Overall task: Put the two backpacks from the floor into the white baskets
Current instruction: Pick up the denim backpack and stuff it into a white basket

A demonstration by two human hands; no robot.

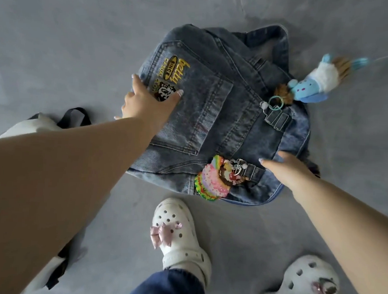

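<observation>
A denim backpack (pixel 224 117) lies flat on the grey floor, with a yellow embroidered patch, a colourful beaded charm (pixel 211 179) and a blue plush charm (pixel 315 83) on it. My left hand (pixel 146 100) rests on its left edge over the patch, fingers spread. On the pack's lower right edge sits my right hand (pixel 287 168), fingers curled into the fabric. A second backpack (pixel 37 126), white with black straps, lies at the left, mostly hidden behind my left arm. No white baskets are in view.
My two feet in white clogs (pixel 180 239) (pixel 305 285) with pink bows stand just in front of the denim pack. Bare grey floor (pixel 81 37) surrounds it on the far and left sides.
</observation>
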